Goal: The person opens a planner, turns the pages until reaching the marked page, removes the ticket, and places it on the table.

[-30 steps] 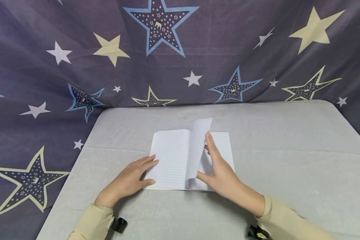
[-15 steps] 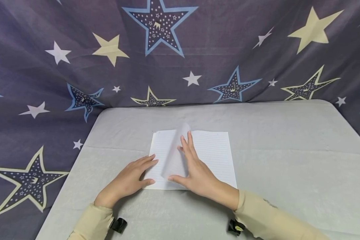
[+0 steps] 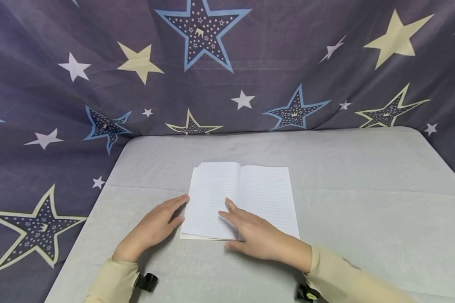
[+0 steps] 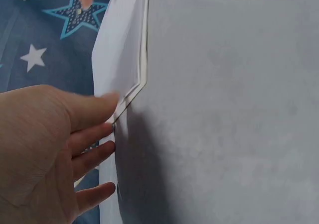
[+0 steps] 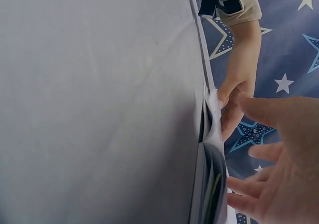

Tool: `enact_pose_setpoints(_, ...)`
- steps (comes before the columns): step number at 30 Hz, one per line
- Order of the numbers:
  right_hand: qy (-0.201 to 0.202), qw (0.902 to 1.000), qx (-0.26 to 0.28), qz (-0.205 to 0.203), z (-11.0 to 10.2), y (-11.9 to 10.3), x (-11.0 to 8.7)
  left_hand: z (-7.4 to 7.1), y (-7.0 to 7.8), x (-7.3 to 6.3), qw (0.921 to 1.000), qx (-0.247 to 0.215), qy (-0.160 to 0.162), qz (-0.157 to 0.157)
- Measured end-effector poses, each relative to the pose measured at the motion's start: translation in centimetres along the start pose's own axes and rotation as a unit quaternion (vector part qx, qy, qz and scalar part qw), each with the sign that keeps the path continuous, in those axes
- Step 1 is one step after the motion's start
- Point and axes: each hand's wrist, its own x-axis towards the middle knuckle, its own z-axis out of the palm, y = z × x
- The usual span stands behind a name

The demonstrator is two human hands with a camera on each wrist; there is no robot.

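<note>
Head view, and the right hand [image 3: 255, 235] sits low over the open notebook [image 3: 269, 193], back upward, fingers loosely spread and gripping nothing; fingertips lie over the left-hand page [image 3: 214, 189], with the thumb just past the near edge. Pressing or hovering? Hard to tell! Across at the outer edge, the left hand [image 3: 155, 225] is relaxed too, no grasp there, index finger and thumb well parted; the left wrist view has its thumb reaching over a page corner, the other fingers loosely bent, contact uncertain.

Now, here's the danger: that left-hand page looks bowed by the spine, so if the right hand lifted too soon, springy paper could flip back. A fingertip dragging sideways might crease the sheet, and with neither hand clamping the notebook, a push could skid it. Leaves [image 5: 212, 184] fan apart along the near edge in the right wrist view, so a stray thumb could catch several together.

Both forearms slant inward from the near side, wrists low, in beige sleeves [image 3: 352, 275], each carrying a black device [image 3: 147, 282]. The notebook itself lies ruled pages up on the grey surface [image 3: 364, 189], between the hands, and beyond hangs the star-patterned cloth [image 3: 273, 50]
</note>
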Motion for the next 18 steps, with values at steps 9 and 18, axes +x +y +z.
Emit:
enact_pose_setpoints(9,-0.026,0.9986,-0.036,-0.029,0.1,0.0,-0.7,0.4,0.5,0.5,0.9993,-0.015,0.008,0.034)
enact_pose_setpoints(18,-0.002,0.9984,-0.022,-0.052,-1.0,0.1,-1.3,1.0,1.2,0.8,0.9982,-0.003,-0.038,0.045)
